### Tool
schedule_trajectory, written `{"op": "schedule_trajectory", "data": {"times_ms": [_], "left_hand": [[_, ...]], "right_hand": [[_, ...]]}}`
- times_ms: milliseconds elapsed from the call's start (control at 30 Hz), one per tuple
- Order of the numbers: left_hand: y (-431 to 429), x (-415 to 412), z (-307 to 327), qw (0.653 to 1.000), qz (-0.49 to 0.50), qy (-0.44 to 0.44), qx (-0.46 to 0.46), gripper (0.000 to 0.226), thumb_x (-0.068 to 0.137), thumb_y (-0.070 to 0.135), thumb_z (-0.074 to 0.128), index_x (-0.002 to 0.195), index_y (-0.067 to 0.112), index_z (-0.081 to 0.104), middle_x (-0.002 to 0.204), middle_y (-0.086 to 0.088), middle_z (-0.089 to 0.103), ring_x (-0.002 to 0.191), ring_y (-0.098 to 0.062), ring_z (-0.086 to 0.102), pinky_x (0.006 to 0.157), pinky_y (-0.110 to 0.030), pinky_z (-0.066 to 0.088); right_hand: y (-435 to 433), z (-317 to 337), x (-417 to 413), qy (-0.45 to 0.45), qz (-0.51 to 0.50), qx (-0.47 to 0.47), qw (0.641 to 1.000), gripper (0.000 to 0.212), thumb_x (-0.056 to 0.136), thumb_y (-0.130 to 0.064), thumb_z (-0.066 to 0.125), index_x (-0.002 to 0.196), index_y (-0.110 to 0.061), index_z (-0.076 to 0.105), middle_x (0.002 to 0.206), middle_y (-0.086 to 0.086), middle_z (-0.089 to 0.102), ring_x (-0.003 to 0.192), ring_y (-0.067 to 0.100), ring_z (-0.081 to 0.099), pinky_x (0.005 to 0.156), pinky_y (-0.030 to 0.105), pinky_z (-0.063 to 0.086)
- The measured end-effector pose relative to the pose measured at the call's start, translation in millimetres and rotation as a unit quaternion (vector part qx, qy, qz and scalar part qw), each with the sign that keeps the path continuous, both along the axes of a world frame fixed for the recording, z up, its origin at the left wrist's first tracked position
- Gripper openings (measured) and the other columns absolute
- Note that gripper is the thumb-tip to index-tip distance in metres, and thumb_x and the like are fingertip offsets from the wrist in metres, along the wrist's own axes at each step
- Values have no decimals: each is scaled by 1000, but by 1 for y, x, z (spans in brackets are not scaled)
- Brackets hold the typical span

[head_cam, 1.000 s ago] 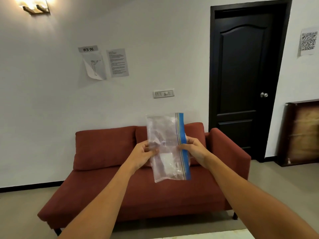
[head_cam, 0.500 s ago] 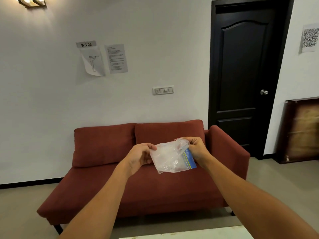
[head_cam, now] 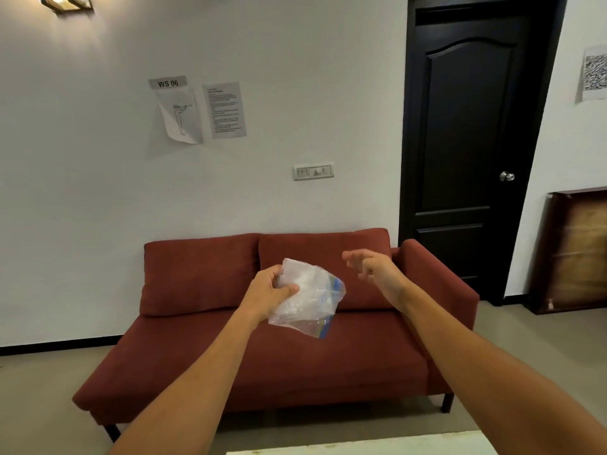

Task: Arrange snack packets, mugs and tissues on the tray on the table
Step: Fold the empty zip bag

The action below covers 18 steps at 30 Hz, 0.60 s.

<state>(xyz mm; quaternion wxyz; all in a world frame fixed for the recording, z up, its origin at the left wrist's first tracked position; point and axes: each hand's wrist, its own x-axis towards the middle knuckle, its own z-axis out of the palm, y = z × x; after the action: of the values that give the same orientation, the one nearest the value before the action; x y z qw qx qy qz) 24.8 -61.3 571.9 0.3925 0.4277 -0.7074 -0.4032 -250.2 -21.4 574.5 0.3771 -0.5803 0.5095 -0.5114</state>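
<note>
Packet: a crumpled clear plastic zip bag with a blue strip along one edge (head_cam: pixel 307 298), held up in the air at chest height in front of the red two-seat fabric sofa (head_cam: pixel 262 356). What is inside cannot be made out; it may be a tissue or snack pack.
Left hand: the left hand (head_cam: pixel 267 295) grips the bag's upper left part, thumb across the front and fingers behind, so the rest of the bag hangs and bunches below and to the right.
Right hand: the right hand (head_cam: pixel 374 269) is empty, fingers spread wide and slightly blurred, just beside the bag but not touching it.
Why held so: a one-hand grip looks meant to free the other hand, and keeping the bag raised puts it clear of everything while it is carried.
Tray and table: only a pale strip of tabletop (head_cam: pixel 361 448) shows at the bottom edge; the tray, mugs and other packets are out of view.
Step in hand: likely bringing this packet down toward the table; placing not yet begun.
Edges: the table's near edge lies directly below the forearms.
Open room: bare floor between sofa and table, nothing in the hands' way; the dark closed door (head_cam: pixel 469 142) stands well apart.
</note>
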Motion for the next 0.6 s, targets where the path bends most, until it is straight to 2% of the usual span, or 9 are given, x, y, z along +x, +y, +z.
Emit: {"op": "schedule_trajectory", "data": {"times_ms": [67,133,200,233,333,400,467,533,600], "left_hand": [[1,-4,4,998,-8,-24,-50,30,85,18,78,114,21,70,104,0,76,92,-19,74,81,-42,63],[4,-13,9,996,-33,-15,-80,26,84,18,80,108,22,72,98,2,77,88,-16,74,79,-38,62],[6,-19,13,993,-46,-19,-112,22,82,24,82,101,30,73,94,7,77,85,-12,74,74,-31,60],[6,-21,14,991,-49,-20,-120,23,80,28,83,100,33,73,93,9,77,84,-10,73,74,-29,58],[5,-18,16,996,-25,12,-90,56,70,48,87,121,36,66,107,7,74,97,-12,72,85,-37,60],[8,-14,17,999,19,40,2,107,56,66,88,147,32,43,123,7,66,111,-14,65,95,-40,56],[13,-13,10,992,25,73,100,134,48,71,88,157,32,20,132,9,61,119,-15,59,99,-44,51],[16,-17,-2,984,-2,87,158,127,53,70,86,157,34,21,136,7,62,121,-17,60,99,-49,50],[19,-24,-11,978,-52,97,179,101,61,73,81,146,35,42,126,9,70,114,-16,68,92,-46,53]], "right_hand": [[1,14,11,28,14,-16,999,70,71,-29,71,138,-27,52,141,-12,56,127,6,53,101,29,45],[1,23,26,162,40,0,986,112,62,-48,86,155,-31,26,144,-18,46,128,2,47,106,30,45],[3,25,37,291,57,9,955,111,59,-53,88,153,-30,33,138,-19,51,121,4,54,105,35,50],[3,24,36,294,59,15,954,90,62,-47,89,141,-27,50,130,-15,62,113,8,62,100,39,54],[3,14,30,161,31,18,986,35,74,-22,88,105,-16,75,100,1,77,93,18,75,87,43,61],[3,8,29,79,-10,12,997,31,77,-16,86,106,-12,75,101,3,78,93,19,75,85,41,62],[4,3,35,-10,-34,-2,999,33,79,-15,85,109,-10,73,101,5,77,94,22,75,78,36,63],[5,0,44,-71,-42,-14,997,34,81,-13,83,112,-5,72,103,9,77,92,23,76,71,30,63],[6,-3,50,-80,-27,-19,996,34,83,-12,80,115,-4,71,106,12,76,92,22,76,71,28,62]]}}
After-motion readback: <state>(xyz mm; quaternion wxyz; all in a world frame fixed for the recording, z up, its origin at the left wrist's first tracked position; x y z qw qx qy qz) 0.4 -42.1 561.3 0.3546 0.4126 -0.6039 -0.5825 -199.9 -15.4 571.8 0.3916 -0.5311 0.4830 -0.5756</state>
